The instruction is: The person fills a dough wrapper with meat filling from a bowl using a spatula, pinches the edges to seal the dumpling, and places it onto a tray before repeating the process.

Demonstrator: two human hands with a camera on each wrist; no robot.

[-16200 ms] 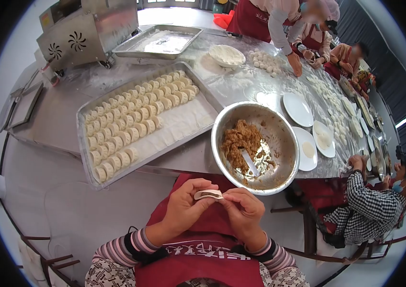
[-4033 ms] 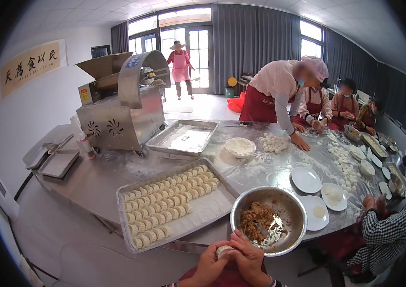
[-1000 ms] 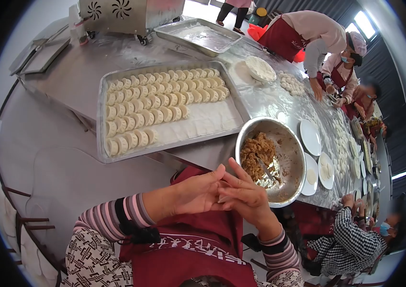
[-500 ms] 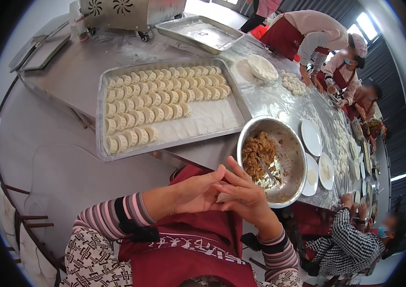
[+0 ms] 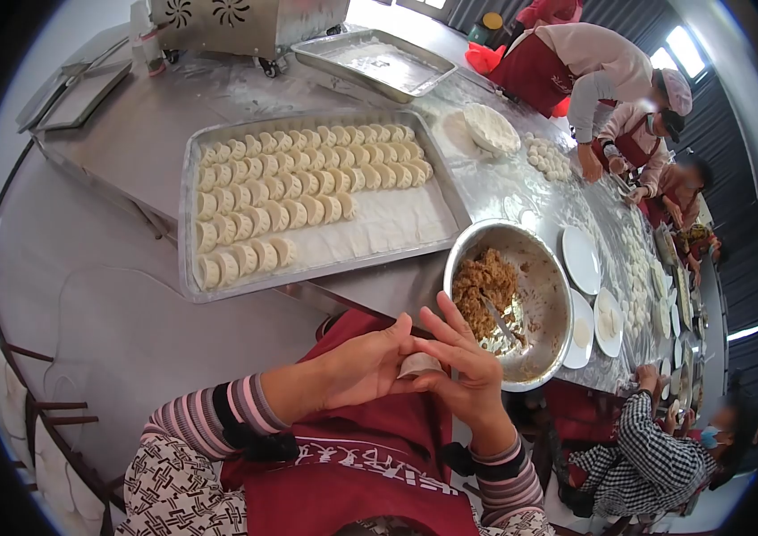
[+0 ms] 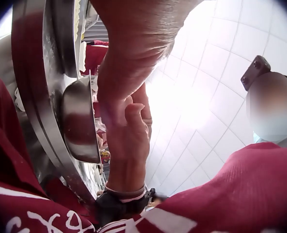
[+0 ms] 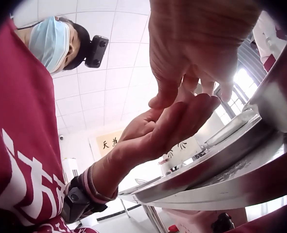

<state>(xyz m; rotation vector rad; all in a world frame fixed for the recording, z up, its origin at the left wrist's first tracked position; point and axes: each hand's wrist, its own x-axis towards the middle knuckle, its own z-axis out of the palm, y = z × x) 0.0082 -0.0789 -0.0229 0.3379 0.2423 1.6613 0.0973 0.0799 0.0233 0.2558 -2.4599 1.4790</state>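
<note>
A small pale dumpling [image 5: 419, 364] is held between both hands, over the apron in the head view. My left hand [image 5: 357, 366] cups it from the left, thumb raised. From the other side my right hand [image 5: 473, 371] holds its edge near the thumb, while other fingers fan out. In the right wrist view the left hand [image 7: 158, 131] lies palm up beneath the right hand [image 7: 197, 43]; the dumpling is hidden there. Close beyond the hands stands a metal bowl [image 5: 551, 344] of brown filling [image 5: 484, 281] with a utensil in it. A tray [image 5: 388, 234] holds rows of finished dumplings.
White plates [image 5: 582, 259], some with wrappers, line the bowl's right side. Farther back are a flour bowl [image 5: 491, 129], dough pieces [image 5: 547, 159], another tray [image 5: 374, 64] and a machine [image 5: 236, 36]. Several people work around the metal table [image 5: 129, 170]; one in checks [image 5: 638, 460] sits at right.
Long ago the hands held a folded wrapper with filling showing; now it is a closed-looking dumpling. Over the last half second the hands shifted slightly and more of it shows.
</note>
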